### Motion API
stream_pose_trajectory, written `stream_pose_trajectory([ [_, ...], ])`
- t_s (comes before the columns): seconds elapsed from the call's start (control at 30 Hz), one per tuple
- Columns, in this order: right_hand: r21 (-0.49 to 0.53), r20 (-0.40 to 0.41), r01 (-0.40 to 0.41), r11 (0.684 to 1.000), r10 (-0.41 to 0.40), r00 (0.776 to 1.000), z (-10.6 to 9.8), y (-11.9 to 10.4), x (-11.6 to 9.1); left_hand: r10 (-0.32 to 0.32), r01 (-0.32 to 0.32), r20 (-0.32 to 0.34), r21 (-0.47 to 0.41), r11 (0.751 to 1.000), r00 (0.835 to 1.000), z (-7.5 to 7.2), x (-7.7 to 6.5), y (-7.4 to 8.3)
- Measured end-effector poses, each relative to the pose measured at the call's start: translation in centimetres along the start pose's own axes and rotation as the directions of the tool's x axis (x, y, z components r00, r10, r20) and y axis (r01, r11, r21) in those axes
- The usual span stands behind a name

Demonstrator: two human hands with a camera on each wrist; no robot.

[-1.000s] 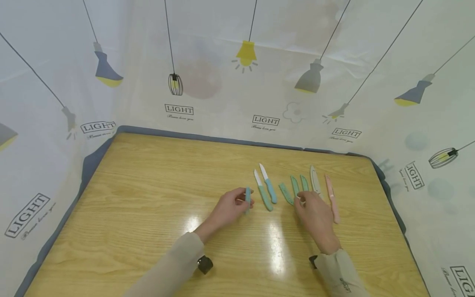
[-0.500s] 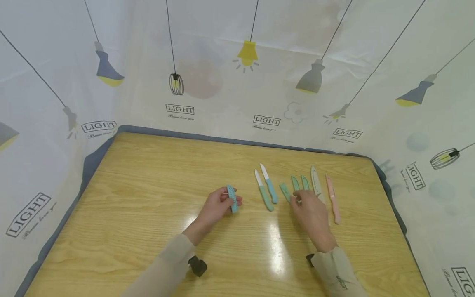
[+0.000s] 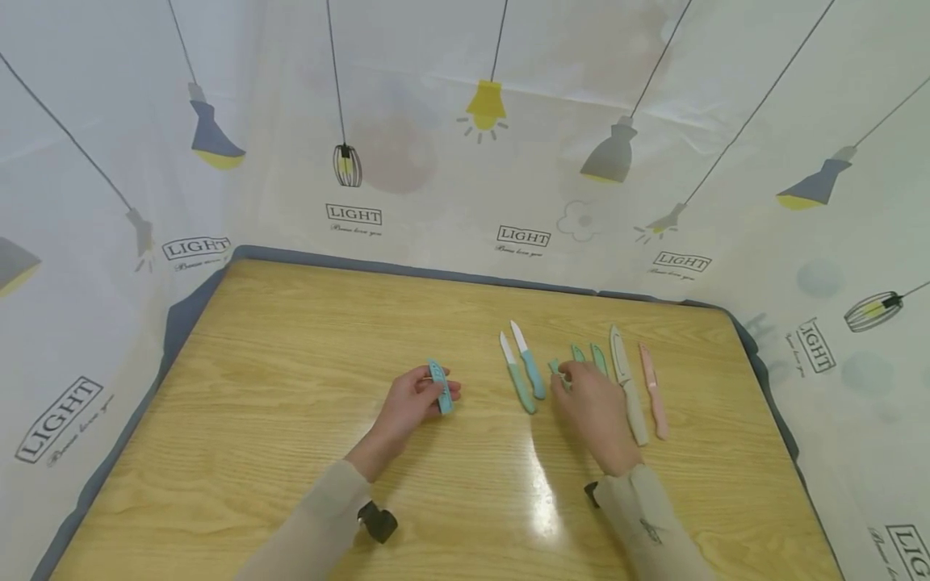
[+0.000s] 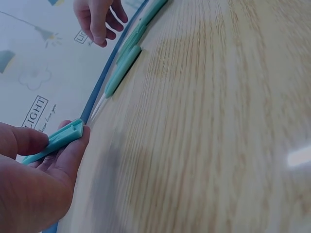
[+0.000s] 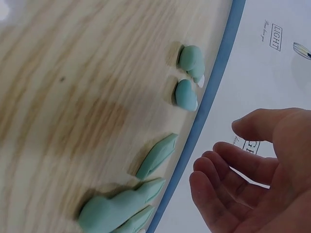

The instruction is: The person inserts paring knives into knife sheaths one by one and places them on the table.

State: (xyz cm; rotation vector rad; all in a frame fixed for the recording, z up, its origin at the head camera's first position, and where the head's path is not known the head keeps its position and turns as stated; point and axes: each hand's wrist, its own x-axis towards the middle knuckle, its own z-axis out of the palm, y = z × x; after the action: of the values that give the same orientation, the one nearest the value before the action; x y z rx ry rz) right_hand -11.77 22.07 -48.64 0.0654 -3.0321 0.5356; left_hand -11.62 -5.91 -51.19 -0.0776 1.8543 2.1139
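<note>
My left hand pinches a light-blue knife sheath between thumb and fingers, raised above the table; in the left wrist view the sheath shows its hollow side. To its right lie a green-handled knife and a blue-handled knife, both with bare white blades. My right hand hovers over a loose green sheath, partly covering it in the head view. In the right wrist view its fingers are loosely bent, apart from everything and holding nothing. Two more green sheaths lie beyond that hand.
A cream knife in its sheath and a pink knife lie at the right end of the row. The wooden table is bordered by a printed cloth wall at the back and sides.
My left hand has moved left with the blue sheath and turned its lettered face up. My right hand has shifted left, over the loose green sheath, uncovering the cream knife's handle.
</note>
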Motion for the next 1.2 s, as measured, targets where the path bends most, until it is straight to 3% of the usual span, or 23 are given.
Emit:
stream_pose_trajectory([
  [0.47, -0.002, 0.028, 0.037, 0.999, -0.037, 0.999, 1.4, -1.8, 2.4, -0.007, 0.006, -0.036, -0.032, 0.999, 0.999, -0.8, -0.4, 0.1],
  [0.7, -0.021, 0.095, 0.004, 1.0, -0.002, 0.995, 2.3, -1.9, 3.4, -0.004, 0.002, -0.033, -0.052, 0.999, 0.999, -1.1, -0.5, 0.0],
  [1.2, -0.043, 0.142, -0.041, 0.998, 0.047, 0.989, 3.2, -2.4, 4.6, -0.019, 0.016, -0.047, -0.056, 0.998, 0.999, -1.5, -0.5, 0.0],
])
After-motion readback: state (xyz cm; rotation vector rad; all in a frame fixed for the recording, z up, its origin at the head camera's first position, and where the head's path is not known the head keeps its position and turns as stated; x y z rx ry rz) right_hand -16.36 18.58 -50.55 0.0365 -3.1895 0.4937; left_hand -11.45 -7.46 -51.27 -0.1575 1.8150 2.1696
